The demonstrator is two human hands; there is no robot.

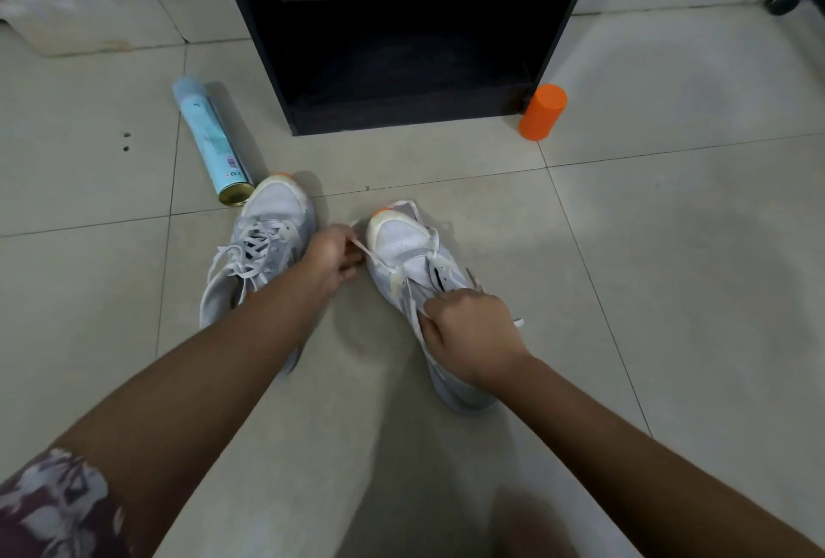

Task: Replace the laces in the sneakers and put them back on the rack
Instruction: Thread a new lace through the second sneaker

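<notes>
On a pale tiled floor [669, 267], a dark open rack [402, 113] stands against the wall with its lower shelf bare. A light blue spray can [210, 142] lies on its side to the left of the rack, its gold base almost touching the toe of one shoe, and an orange cylinder [542, 112] stands upright at the rack's right front corner. Nothing lies between the shoes and the rack.

Two grey-white sneakers with orange toe tips sit on the floor in front of the rack, toes pointing toward it. The laced sneaker [268, 218], nearer the can, has its lace criss-crossed through the eyelets with loose ends trailing. The second sneaker [402, 245], just beside it to the right, leans slightly, and a white lace [364, 249] runs out sideways from near its toe.

A seated person in a patterned sleeve [49, 504] reaches with both bare arms. The left hand [332, 256], between the shoes, has its fingers curled and pinches the free stretch of that lace. The right hand [473, 334] is closed over the second sneaker's throat, fingers curled round the lacing there, with a lace tip [518, 323] poking out beside it.
</notes>
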